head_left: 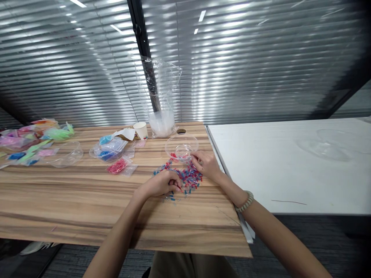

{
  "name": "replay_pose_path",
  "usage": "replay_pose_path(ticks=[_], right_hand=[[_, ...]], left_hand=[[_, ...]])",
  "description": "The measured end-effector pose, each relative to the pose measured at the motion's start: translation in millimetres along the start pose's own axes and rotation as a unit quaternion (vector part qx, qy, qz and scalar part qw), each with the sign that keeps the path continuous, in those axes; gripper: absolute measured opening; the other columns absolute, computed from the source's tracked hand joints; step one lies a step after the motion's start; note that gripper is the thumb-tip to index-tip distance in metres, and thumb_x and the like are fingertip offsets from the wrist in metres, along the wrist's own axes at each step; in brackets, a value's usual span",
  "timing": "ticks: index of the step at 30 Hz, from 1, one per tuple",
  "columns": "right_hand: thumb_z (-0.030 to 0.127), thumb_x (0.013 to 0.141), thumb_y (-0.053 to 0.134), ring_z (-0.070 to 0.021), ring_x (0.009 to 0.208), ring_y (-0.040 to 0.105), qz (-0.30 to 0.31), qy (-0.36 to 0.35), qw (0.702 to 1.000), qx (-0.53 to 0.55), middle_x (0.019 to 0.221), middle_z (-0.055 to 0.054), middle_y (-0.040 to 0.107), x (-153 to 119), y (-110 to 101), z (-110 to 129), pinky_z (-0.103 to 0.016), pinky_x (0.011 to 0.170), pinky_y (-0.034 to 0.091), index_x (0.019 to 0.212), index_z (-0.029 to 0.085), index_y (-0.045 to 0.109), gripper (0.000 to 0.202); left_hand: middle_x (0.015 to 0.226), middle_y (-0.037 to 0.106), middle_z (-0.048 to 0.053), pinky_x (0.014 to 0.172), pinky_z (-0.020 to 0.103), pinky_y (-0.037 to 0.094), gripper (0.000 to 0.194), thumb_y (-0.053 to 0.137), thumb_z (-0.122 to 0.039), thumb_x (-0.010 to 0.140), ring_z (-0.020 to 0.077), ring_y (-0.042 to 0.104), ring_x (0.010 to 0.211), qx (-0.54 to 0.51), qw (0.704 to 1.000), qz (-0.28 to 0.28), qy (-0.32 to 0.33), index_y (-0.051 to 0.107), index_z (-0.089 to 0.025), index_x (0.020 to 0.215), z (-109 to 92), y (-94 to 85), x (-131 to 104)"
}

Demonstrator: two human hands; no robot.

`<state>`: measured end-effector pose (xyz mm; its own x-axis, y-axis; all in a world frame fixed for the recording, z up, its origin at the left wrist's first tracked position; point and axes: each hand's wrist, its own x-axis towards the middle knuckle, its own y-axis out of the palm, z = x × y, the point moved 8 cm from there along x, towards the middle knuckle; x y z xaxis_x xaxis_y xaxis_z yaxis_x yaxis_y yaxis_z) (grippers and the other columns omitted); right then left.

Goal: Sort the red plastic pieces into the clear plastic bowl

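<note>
Red, blue pieces (191, 177); brown-streaked wooden table (72, 200); white cup (140, 131).

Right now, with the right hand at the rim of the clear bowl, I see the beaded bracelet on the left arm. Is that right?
Not quite: the head view shows the beaded bracelet on the right arm, not the left. The right hand is at the rim of the clear bowl, as you say.

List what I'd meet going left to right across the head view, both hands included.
Pink bag, clear container, packet of small red pieces, paper cup, left hand, right hand, beaded bracelet, thin red strand.
</note>
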<state>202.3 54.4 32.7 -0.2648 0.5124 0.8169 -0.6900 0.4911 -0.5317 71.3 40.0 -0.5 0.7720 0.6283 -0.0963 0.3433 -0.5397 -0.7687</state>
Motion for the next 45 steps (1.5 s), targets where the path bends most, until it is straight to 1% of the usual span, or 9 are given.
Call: replay_pose_path(ticks=[9, 19, 28, 34, 39, 45], right_hand=[[0.018, 0.086, 0.044, -0.0167, 0.068, 0.062, 0.005, 0.004, 1.000, -0.002, 0.077, -0.005, 0.068, 1.0, -1.0, 0.2, -0.027, 0.062, 0.046, 0.091, 0.017, 0.061, 0.018], [0.018, 0.086, 0.043, -0.0166, 0.069, 0.063, 0.006, 0.006, 1.000, -0.002, 0.078, -0.005, 0.068, 0.4, -0.1, 0.0, -0.027, 0.063, 0.046, 0.091, 0.017, 0.061, 0.018], [0.018, 0.086, 0.044, -0.0170, 0.070, 0.063, 0.021, 0.017, 1.000, 0.003, 0.080, -0.006, 0.068, 1.1, 2.1, -1.2, -0.028, 0.064, 0.047, 0.092, 0.016, 0.061, 0.018], [0.017, 0.086, 0.044, -0.0181, 0.079, 0.064, 0.053, 0.043, 0.997, 0.028, 0.089, -0.006, 0.069, -0.3, 7.9, -4.9, -0.030, 0.070, 0.049, 0.098, 0.018, 0.060, 0.020], [0.018, 0.086, 0.045, -0.0185, 0.080, 0.065, 0.051, 0.045, 0.997, 0.031, 0.090, -0.007, 0.069, -0.7, 7.7, -5.1, -0.031, 0.072, 0.050, 0.098, 0.017, 0.061, 0.019], [0.018, 0.086, 0.045, -0.0182, 0.080, 0.065, 0.054, 0.049, 0.997, 0.029, 0.090, -0.006, 0.069, -1.2, 8.5, -6.3, -0.030, 0.072, 0.050, 0.097, 0.018, 0.061, 0.019]], left_hand=[[0.079, 0.065, 0.004, 0.062, 0.018, 0.040, 0.010, 0.058, -0.008, 0.074, 0.0111, 0.055, 0.069, -0.001, 1.000, 0.004, -0.002, 0.066, -0.012, 0.079, 0.4, 0.9, 0.2], [0.078, 0.064, 0.003, 0.058, 0.017, 0.037, 0.012, 0.058, -0.006, 0.073, 0.0097, 0.052, 0.066, 0.010, 1.000, 0.007, -0.010, 0.066, -0.012, 0.079, 0.0, 1.0, 0.1], [0.077, 0.063, 0.003, 0.058, 0.018, 0.037, 0.006, 0.061, -0.013, 0.075, 0.0100, 0.052, 0.066, 0.013, 1.000, 0.006, -0.009, 0.066, -0.013, 0.079, 1.1, 1.7, 0.2], [0.078, 0.064, 0.002, 0.060, 0.018, 0.039, 0.010, 0.059, -0.008, 0.074, 0.0102, 0.054, 0.068, 0.010, 1.000, 0.007, -0.011, 0.065, -0.013, 0.079, -2.6, 0.7, 0.0], [0.079, 0.064, 0.003, 0.064, 0.019, 0.040, 0.005, 0.062, -0.012, 0.074, 0.0113, 0.055, 0.070, 0.013, 1.000, 0.011, -0.009, 0.065, -0.013, 0.078, -3.7, 0.6, -0.1], [0.078, 0.065, 0.003, 0.065, 0.018, 0.041, 0.010, 0.059, -0.006, 0.073, 0.0112, 0.056, 0.070, 0.009, 1.000, 0.010, -0.009, 0.064, -0.013, 0.077, 0.2, 2.0, 0.1]])
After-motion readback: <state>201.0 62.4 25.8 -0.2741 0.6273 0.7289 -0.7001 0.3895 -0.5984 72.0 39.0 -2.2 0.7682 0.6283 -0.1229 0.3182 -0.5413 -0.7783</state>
